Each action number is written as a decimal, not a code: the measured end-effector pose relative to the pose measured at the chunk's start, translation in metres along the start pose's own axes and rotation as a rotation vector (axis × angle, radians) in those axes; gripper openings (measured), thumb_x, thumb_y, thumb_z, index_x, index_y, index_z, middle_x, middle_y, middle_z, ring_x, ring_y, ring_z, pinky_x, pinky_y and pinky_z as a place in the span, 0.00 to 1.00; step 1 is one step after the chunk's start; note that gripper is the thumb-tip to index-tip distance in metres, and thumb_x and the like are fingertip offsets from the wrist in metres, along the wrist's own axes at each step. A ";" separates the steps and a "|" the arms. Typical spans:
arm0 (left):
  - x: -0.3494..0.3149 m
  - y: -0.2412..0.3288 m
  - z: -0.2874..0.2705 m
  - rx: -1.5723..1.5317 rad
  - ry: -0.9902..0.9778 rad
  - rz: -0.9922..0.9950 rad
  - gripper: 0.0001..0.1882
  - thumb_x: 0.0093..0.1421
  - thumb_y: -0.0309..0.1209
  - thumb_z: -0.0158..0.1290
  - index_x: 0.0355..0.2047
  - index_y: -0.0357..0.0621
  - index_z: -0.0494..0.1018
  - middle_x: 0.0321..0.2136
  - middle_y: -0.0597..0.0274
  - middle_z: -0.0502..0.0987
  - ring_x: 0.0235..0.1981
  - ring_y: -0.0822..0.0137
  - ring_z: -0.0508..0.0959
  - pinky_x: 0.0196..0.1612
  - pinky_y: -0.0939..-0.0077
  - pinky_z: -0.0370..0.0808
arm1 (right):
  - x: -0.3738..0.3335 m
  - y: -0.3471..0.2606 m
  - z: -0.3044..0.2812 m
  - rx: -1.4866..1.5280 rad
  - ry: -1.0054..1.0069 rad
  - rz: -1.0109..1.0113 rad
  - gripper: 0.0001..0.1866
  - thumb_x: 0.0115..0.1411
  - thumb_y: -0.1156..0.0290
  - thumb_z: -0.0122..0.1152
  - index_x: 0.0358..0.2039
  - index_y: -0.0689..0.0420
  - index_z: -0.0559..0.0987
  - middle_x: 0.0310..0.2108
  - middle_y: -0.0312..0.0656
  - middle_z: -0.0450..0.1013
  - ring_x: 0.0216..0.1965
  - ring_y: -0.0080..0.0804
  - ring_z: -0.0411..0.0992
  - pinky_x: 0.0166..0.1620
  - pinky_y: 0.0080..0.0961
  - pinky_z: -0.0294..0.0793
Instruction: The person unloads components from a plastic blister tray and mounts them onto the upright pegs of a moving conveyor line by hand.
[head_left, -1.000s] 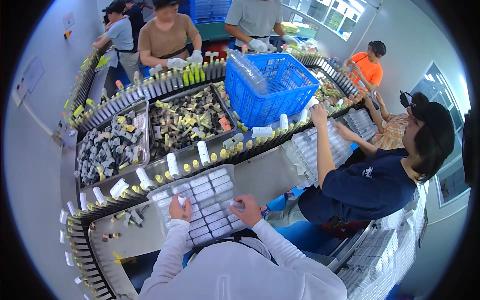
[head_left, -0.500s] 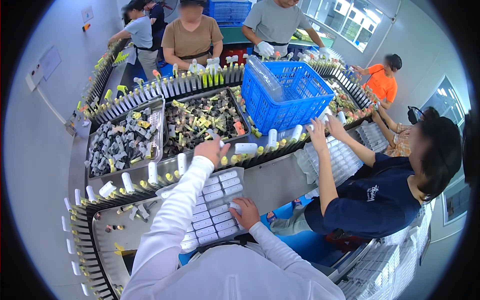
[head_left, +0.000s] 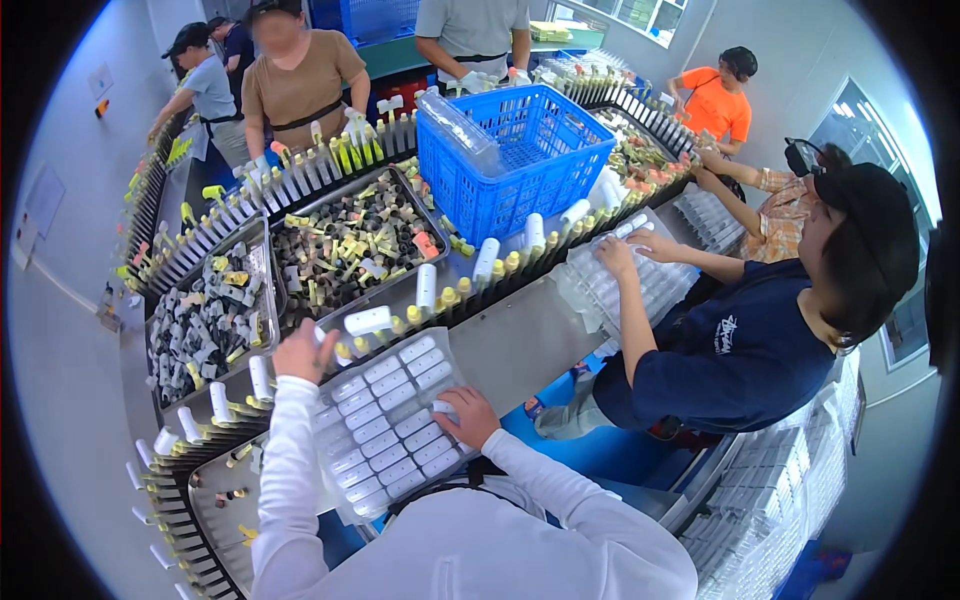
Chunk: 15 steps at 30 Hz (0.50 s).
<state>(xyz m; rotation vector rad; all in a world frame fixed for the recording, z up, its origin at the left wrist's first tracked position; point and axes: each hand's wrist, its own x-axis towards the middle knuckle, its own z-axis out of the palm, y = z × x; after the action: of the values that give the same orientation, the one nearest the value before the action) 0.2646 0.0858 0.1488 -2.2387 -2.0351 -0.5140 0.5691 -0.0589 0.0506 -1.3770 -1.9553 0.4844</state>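
Observation:
My left hand (head_left: 305, 352) is at the row of yellow-tipped pegs, above the left corner of a clear tray (head_left: 330, 420). Its fingers are closed around a white oblong plastic piece (head_left: 319, 336), only partly visible. A similar white piece (head_left: 368, 320) lies sideways on the pegs just to the right. My right hand (head_left: 468, 418) rests at the right side of the tray, its bent fingers gripping another white piece (head_left: 442, 407). Rows of white oblong pieces (head_left: 384, 442) fill much of the tray.
Behind the pegs are metal trays of small grey parts (head_left: 205, 325) and mixed parts (head_left: 350, 245), and a blue crate (head_left: 515, 185). A co-worker in a navy shirt (head_left: 740, 370) handles another tray (head_left: 625, 285) on my right. Several people work around the peg line.
My left hand has moved left along the pegs with its white piece. The pegs and the pieces on them have shifted left. My right hand stays at the tray. The view has shifted.

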 end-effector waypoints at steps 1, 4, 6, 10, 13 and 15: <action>0.005 -0.008 -0.003 0.071 -0.066 -0.024 0.25 0.59 0.57 0.54 0.32 0.45 0.70 0.23 0.49 0.78 0.23 0.45 0.79 0.26 0.50 0.74 | -0.001 -0.002 0.001 0.010 -0.010 0.000 0.19 0.55 0.61 0.67 0.44 0.56 0.78 0.44 0.46 0.75 0.46 0.48 0.71 0.52 0.39 0.71; 0.006 -0.018 -0.001 0.131 -0.080 -0.134 0.24 0.59 0.55 0.54 0.30 0.45 0.71 0.25 0.50 0.79 0.24 0.44 0.79 0.27 0.49 0.74 | 0.001 0.003 -0.004 0.016 -0.015 0.017 0.19 0.55 0.61 0.67 0.43 0.57 0.77 0.43 0.46 0.75 0.46 0.48 0.71 0.51 0.39 0.71; -0.013 -0.029 -0.004 0.075 0.025 -0.157 0.23 0.59 0.54 0.55 0.30 0.44 0.72 0.27 0.50 0.79 0.27 0.44 0.80 0.29 0.51 0.75 | -0.003 -0.001 0.000 0.011 -0.016 0.026 0.18 0.56 0.61 0.67 0.43 0.57 0.77 0.43 0.46 0.75 0.46 0.48 0.71 0.51 0.39 0.71; -0.047 -0.050 -0.005 -0.068 0.336 -0.185 0.23 0.58 0.46 0.57 0.45 0.40 0.74 0.39 0.48 0.76 0.44 0.47 0.75 0.48 0.56 0.72 | 0.000 0.000 0.003 0.011 -0.001 0.016 0.18 0.57 0.60 0.66 0.44 0.56 0.77 0.43 0.46 0.75 0.46 0.48 0.71 0.52 0.39 0.71; -0.070 -0.041 -0.004 -0.146 0.784 -0.131 0.27 0.58 0.38 0.56 0.52 0.31 0.65 0.50 0.40 0.67 0.54 0.43 0.65 0.59 0.50 0.60 | -0.007 0.000 0.003 0.007 0.001 0.006 0.18 0.57 0.59 0.66 0.44 0.56 0.78 0.44 0.46 0.75 0.47 0.48 0.71 0.53 0.38 0.70; -0.098 -0.048 0.024 -0.133 0.883 -0.081 0.28 0.57 0.37 0.56 0.51 0.31 0.63 0.52 0.40 0.63 0.57 0.43 0.60 0.59 0.48 0.57 | -0.005 -0.002 0.007 0.030 -0.017 0.003 0.18 0.57 0.60 0.65 0.44 0.56 0.78 0.44 0.46 0.75 0.48 0.49 0.70 0.54 0.40 0.69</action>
<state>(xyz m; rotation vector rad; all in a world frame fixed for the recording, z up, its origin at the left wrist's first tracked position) 0.2155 0.0045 0.0898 -1.5200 -1.6222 -1.3690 0.5638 -0.0634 0.0458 -1.3614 -1.9517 0.5264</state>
